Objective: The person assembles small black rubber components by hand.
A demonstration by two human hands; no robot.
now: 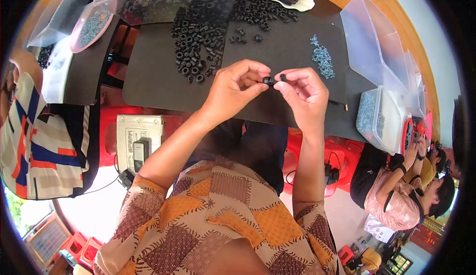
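Over the near edge of the dark table, my two hands are brought close together. My left hand (229, 92) pinches a small round black part (268, 81) between thumb and fingertips. My right hand (306, 92) is closed in a pinch on a smaller black piece (283, 77), just right of the round part. Whether the two pieces touch is hard to tell. Beyond my left hand spreads a pile of black ring-shaped parts (191, 44). Small blue-grey pieces (323, 61) lie in a strip beyond my right hand.
A clear plastic bin (369, 42) stands at the right, with a tub of blue-grey pieces (369, 114) nearer. A large clear box (168, 2) and a scalloped white dish (305, 0) sit at the far side. Other people work left and right. Red stools (337, 161) stand below.
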